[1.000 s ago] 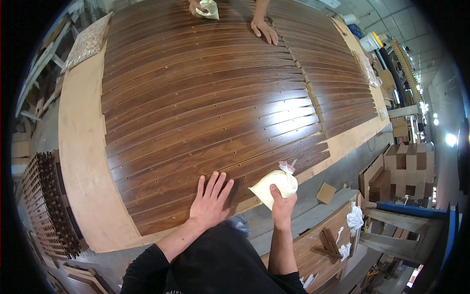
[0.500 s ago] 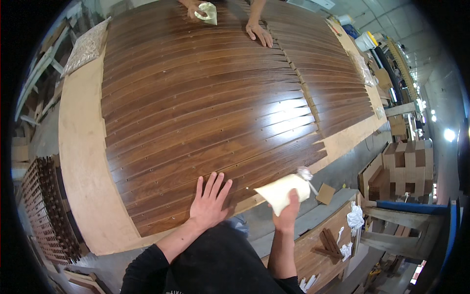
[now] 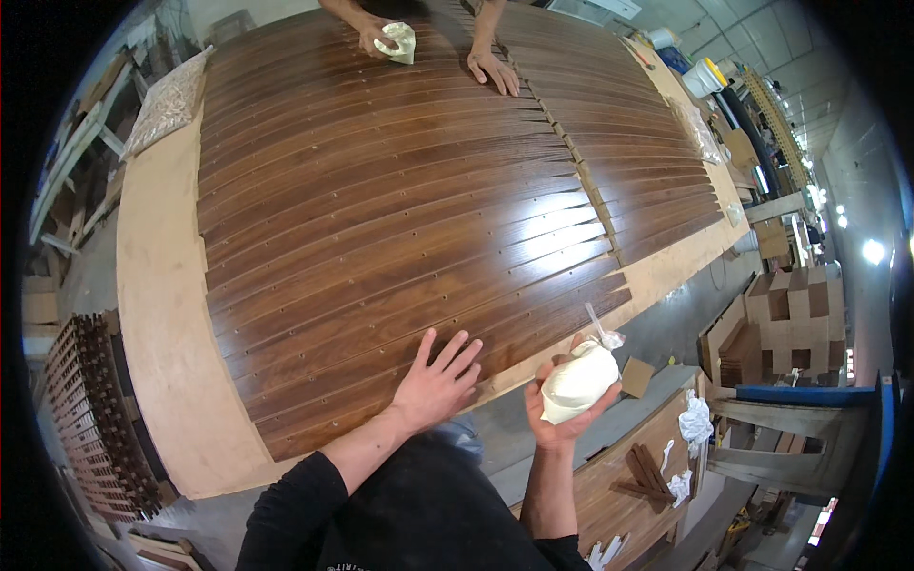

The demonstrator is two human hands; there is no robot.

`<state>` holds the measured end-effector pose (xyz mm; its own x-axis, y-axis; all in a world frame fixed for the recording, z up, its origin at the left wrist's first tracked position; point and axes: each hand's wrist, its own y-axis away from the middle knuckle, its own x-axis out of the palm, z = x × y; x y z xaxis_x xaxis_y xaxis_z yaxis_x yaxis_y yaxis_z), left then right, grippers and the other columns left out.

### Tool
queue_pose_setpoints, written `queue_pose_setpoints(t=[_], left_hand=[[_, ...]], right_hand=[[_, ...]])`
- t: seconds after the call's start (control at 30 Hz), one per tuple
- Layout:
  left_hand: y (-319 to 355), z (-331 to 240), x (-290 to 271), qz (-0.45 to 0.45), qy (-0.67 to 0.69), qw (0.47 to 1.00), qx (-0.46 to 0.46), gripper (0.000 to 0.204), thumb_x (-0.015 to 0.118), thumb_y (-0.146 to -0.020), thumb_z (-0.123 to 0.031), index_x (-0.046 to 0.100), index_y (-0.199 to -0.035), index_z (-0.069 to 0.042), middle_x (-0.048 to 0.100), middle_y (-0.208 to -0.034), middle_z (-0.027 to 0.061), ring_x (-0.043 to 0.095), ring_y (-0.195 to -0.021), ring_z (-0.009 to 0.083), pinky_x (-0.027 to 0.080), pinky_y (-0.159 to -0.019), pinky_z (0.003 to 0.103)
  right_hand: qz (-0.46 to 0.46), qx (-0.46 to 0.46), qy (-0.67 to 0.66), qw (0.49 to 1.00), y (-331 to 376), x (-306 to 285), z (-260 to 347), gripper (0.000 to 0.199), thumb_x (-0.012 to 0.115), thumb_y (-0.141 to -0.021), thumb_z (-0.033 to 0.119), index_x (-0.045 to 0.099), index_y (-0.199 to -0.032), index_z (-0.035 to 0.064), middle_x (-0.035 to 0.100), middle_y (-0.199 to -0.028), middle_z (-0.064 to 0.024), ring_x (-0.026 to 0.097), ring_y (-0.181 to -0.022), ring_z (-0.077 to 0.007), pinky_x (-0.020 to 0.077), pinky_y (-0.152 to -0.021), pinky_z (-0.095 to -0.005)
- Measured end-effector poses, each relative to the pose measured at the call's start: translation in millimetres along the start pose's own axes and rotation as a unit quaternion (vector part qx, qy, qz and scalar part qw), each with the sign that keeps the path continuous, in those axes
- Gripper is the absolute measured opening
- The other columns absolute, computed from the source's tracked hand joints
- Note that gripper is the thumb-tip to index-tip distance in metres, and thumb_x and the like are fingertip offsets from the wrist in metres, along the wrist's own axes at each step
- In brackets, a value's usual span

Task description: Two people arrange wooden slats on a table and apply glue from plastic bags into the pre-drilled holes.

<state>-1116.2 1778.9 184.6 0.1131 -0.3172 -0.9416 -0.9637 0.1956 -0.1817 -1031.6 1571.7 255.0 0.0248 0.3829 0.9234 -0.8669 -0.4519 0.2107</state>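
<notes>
My left hand (image 3: 436, 381) lies flat with fingers spread on the near edge of a big panel of dark brown glossy wooden slats (image 3: 400, 200). The slats rest on a pale plywood table (image 3: 162, 314). My right hand (image 3: 564, 419) is lifted just off the table's near edge and grips a bunched cream cloth pad (image 3: 579, 383) with a knotted tail sticking up. At the far side another person's hand (image 3: 373, 36) presses a pale cloth (image 3: 398, 40) on the slats, and that person's other hand (image 3: 495, 70) rests flat on them.
A second group of dark slats (image 3: 647, 162) lies to the right. A rack of stacked dark slats (image 3: 95, 419) stands at the left. Below right stands a wooden workbench (image 3: 638, 476) with rags and scraps; cardboard boxes (image 3: 790, 319) stand beyond it. A white bucket (image 3: 705, 76) sits at far right.
My right hand has come off the slat edge and turned palm up, lifting the cloth pad to the right of the table. My left hand has stayed put.
</notes>
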Motion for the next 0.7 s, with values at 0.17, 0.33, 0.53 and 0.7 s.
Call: queue_pose_setpoints(t=[0.17, 0.33, 0.53, 0.7], left_hand=[[19, 4, -4, -0.024, 0.070, 0.994, -0.086, 0.055, 0.077, -0.087, -0.047, 0.066, -0.131, -0.015, 0.049, -0.155, 0.0143, 0.034, -0.153, 0.0355, 0.018, -0.125, 0.068], [44, 9, -25, 0.015, 0.062, 0.982, -0.178, 0.092, 0.078, -0.081, -0.057, 0.045, -0.157, -0.017, 0.042, -0.160, 0.0168, 0.029, -0.154, 0.0389, 0.015, -0.126, 0.067], [45, 10, -23, 0.013, 0.053, 0.981, -0.188, 0.096, 0.080, -0.077, -0.060, 0.046, -0.156, -0.016, 0.040, -0.161, 0.0144, 0.027, -0.156, 0.0361, 0.012, -0.127, 0.066], [45, 11, -24, 0.017, 0.051, 0.982, -0.184, 0.091, 0.076, -0.081, -0.059, 0.047, -0.156, -0.016, 0.043, -0.160, 0.0149, 0.030, -0.155, 0.0362, 0.018, -0.125, 0.067]], right_hand=[[-0.053, -0.045, 0.136, 0.988, -19, 1, -3, 0.072, 0.057, -0.099, 0.067, 0.049, -0.152, 0.0201, 0.065, -0.136, -0.0089, 0.066, -0.123, -0.0339, 0.0658, -0.070, -0.0435], [-0.102, -0.110, 0.334, 0.930, -40, -28, -12, 0.056, 0.066, -0.101, 0.040, 0.054, -0.141, 0.0042, 0.070, -0.119, -0.0086, 0.072, -0.098, -0.0237, 0.0610, -0.070, -0.0357], [-0.125, -0.151, 0.471, 0.860, -56, -38, -35, 0.048, 0.074, -0.096, 0.021, 0.057, -0.136, -0.0002, 0.068, -0.113, -0.0094, 0.069, -0.095, -0.0208, 0.0574, -0.074, -0.0349], [-0.107, -0.182, 0.534, 0.819, -64, -44, -40, 0.048, 0.075, -0.096, 0.028, 0.059, -0.132, 0.0003, 0.069, -0.106, -0.0101, 0.072, -0.077, -0.0207, 0.0606, -0.052, -0.0337]])
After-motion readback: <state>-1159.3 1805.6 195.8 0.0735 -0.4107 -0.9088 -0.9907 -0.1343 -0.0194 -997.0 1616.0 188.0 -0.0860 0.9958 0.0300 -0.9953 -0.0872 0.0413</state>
